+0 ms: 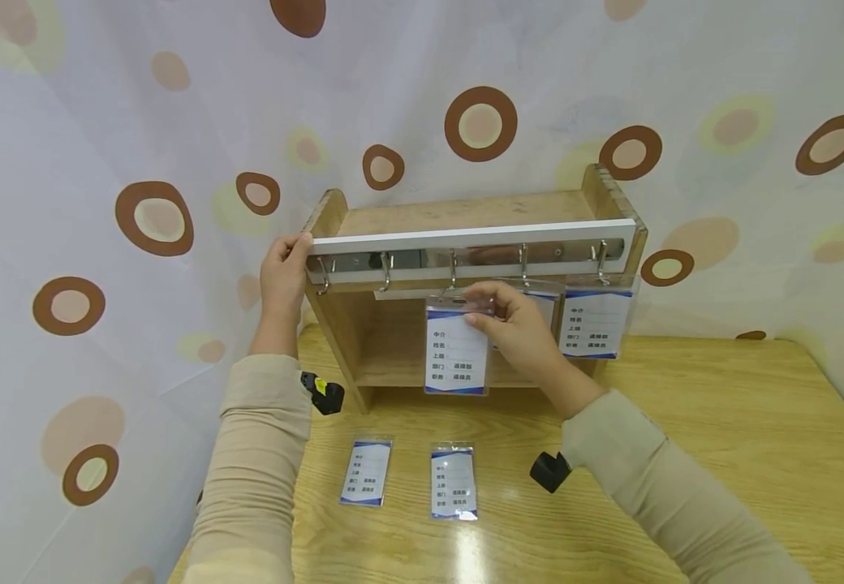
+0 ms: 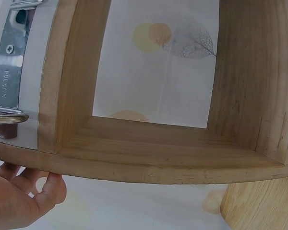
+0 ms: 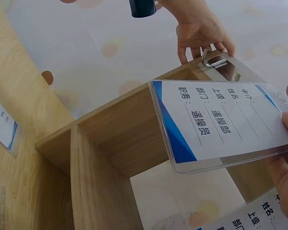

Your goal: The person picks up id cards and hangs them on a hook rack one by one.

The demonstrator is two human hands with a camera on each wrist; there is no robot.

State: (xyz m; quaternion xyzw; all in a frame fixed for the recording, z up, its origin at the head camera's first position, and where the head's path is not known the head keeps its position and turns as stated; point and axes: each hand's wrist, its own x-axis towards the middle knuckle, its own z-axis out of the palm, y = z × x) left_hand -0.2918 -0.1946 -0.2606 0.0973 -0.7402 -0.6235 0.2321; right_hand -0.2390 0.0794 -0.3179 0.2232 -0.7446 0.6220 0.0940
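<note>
My right hand (image 1: 513, 324) pinches a clear badge holder (image 1: 457, 353) by its upper right edge, thumb in front. Its top slot lies just below the middle hook (image 1: 454, 268); whether they touch, I cannot tell. A second badge holder (image 1: 597, 320) hangs below the rightmost hook, and another is partly hidden behind my right hand. My left hand (image 1: 283, 276) presses its fingertips against the upper left corner of the wooden shelf (image 1: 338, 341). In the left wrist view, my fingers (image 2: 55, 189) touch its side panel.
Along the shelf's upper front runs a white hook rail (image 1: 422, 238) with several metal hooks. Two badge holders lie on the wooden table (image 1: 743, 422): one at left (image 1: 367, 473), one nearer the middle (image 1: 454, 483). A patterned curtain (image 1: 210, 97) stands behind and at the left.
</note>
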